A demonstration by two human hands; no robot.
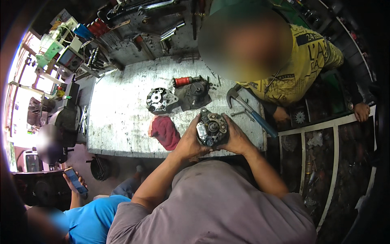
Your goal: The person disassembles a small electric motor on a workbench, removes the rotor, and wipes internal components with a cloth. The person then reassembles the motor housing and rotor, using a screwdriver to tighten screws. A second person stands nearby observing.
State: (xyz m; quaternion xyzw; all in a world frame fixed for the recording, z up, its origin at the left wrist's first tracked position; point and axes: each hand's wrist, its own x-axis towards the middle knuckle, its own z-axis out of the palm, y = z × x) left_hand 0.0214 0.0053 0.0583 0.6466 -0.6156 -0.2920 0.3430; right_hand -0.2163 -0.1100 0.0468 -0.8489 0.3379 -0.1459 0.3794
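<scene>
An alternator (213,127), round and grey with a shaft at its centre, is gripped from both sides near the front edge of the workbench. My left hand (189,140) wraps its left side, and my right hand (237,139) clasps its right. Beyond it lies a separate round metal housing (161,100). A dark rounded part with a stub (197,92) sits on a dark cloth to its right. Behind that is a red cylindrical tool (186,81). A crumpled red rag (165,132) rests beside my left hand.
A claw hammer with a blue handle (260,118) lies at the bench's right, by a small wrench (243,114). Facing me stands a person in a yellow shirt (298,67). At lower left another person holds a phone (76,180). Divided parts bins (319,162) line the right.
</scene>
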